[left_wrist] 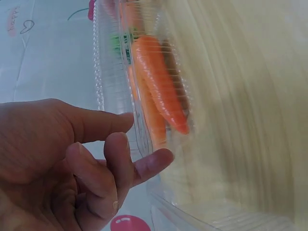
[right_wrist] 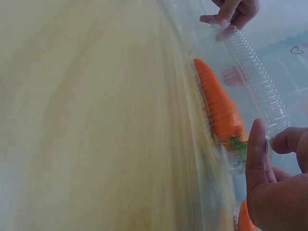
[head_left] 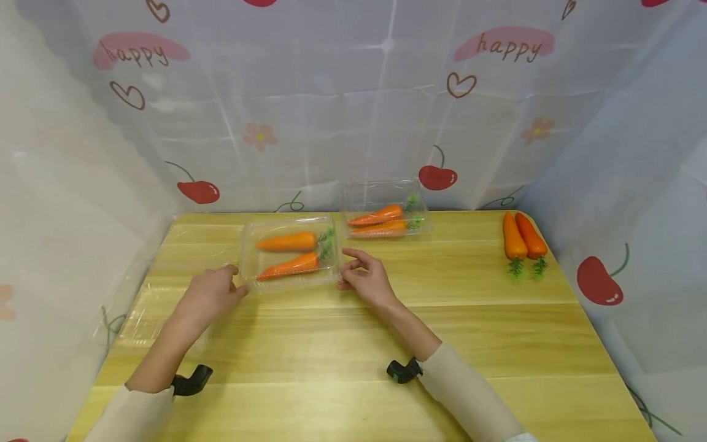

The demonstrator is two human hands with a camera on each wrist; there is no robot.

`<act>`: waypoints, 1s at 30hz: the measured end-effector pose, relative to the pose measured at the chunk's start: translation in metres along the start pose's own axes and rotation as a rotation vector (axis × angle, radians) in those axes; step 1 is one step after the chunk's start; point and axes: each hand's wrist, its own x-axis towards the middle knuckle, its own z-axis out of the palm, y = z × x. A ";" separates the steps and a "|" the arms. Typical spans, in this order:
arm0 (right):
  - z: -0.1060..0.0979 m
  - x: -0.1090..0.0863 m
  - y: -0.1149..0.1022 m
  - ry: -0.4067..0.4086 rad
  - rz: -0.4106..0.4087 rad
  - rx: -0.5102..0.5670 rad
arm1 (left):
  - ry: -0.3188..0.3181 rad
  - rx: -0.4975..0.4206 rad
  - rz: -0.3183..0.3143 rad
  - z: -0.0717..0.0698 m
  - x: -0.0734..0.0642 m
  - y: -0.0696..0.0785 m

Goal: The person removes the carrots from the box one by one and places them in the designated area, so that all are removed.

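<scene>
A clear plastic clamshell box (head_left: 293, 222) with two orange carrots (head_left: 288, 241) inside, their green tops toward the right, is between my hands on the table. At its left edge my left hand (head_left: 212, 294) pinches the rim between thumb and fingers; in the left wrist view the fingertips (left_wrist: 126, 122) are right at the plastic wall. My right hand (head_left: 369, 279) grips the opposite edge, with thumb and fingers on either side of the rim in the right wrist view. The lid lies over the carrots.
Another clear box (head_left: 386, 190) holding two carrots stands behind, to the right. Two loose carrots (head_left: 513, 239) lie at the table's far right corner. More clear plastic boxes (head_left: 149, 313) lie along the left side of the wooden table (head_left: 331, 356). Printed curtains surround the back and sides.
</scene>
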 end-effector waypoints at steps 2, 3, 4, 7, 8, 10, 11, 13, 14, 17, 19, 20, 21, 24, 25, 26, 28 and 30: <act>-0.003 -0.003 0.000 -0.019 0.004 0.004 | 0.005 -0.012 0.003 0.002 -0.006 0.002; -0.004 -0.004 0.000 -0.027 0.005 0.006 | 0.007 -0.019 0.003 0.002 -0.008 0.003; -0.005 -0.005 0.000 -0.035 0.004 0.005 | 0.008 -0.026 0.000 0.003 -0.011 0.003; -0.008 -0.010 0.001 -0.060 0.008 -0.001 | 0.016 -0.043 -0.011 0.006 -0.019 0.004; -0.009 -0.012 0.001 -0.067 0.010 -0.002 | 0.022 -0.045 -0.014 0.008 -0.021 0.005; -0.011 -0.016 0.002 -0.081 0.012 -0.008 | 0.033 -0.046 -0.017 0.010 -0.025 0.005; -0.012 -0.019 0.002 -0.086 0.015 -0.008 | 0.039 -0.047 -0.016 0.012 -0.027 0.005; -0.014 -0.023 0.003 -0.096 0.018 -0.009 | 0.049 -0.049 -0.017 0.015 -0.032 0.006; -0.014 -0.026 0.003 -0.100 0.022 -0.008 | 0.051 -0.050 -0.017 0.017 -0.034 0.006; -0.016 -0.032 0.004 -0.118 0.035 -0.005 | 0.055 -0.056 -0.019 0.022 -0.041 0.006; -0.019 -0.036 0.004 -0.130 0.050 0.000 | 0.051 -0.057 -0.026 0.025 -0.046 0.007; -0.020 -0.038 0.004 -0.136 0.057 0.003 | 0.050 -0.056 -0.030 0.027 -0.048 0.007; -0.022 -0.041 0.004 -0.144 0.062 0.005 | 0.050 -0.061 -0.034 0.029 -0.049 0.008; -0.028 -0.047 0.005 -0.163 0.068 0.004 | 0.051 -0.084 -0.047 0.035 -0.055 0.011; -0.030 -0.050 0.005 -0.170 0.067 0.002 | 0.057 -0.097 -0.047 0.038 -0.056 0.011; -0.032 -0.052 0.005 -0.174 0.067 0.001 | 0.065 -0.109 -0.046 0.041 -0.058 0.012; -0.037 -0.057 0.004 -0.176 0.066 -0.004 | 0.082 -0.141 -0.042 0.047 -0.060 0.014; -0.042 -0.062 0.004 -0.174 0.069 -0.006 | 0.098 -0.181 -0.035 0.052 -0.062 0.017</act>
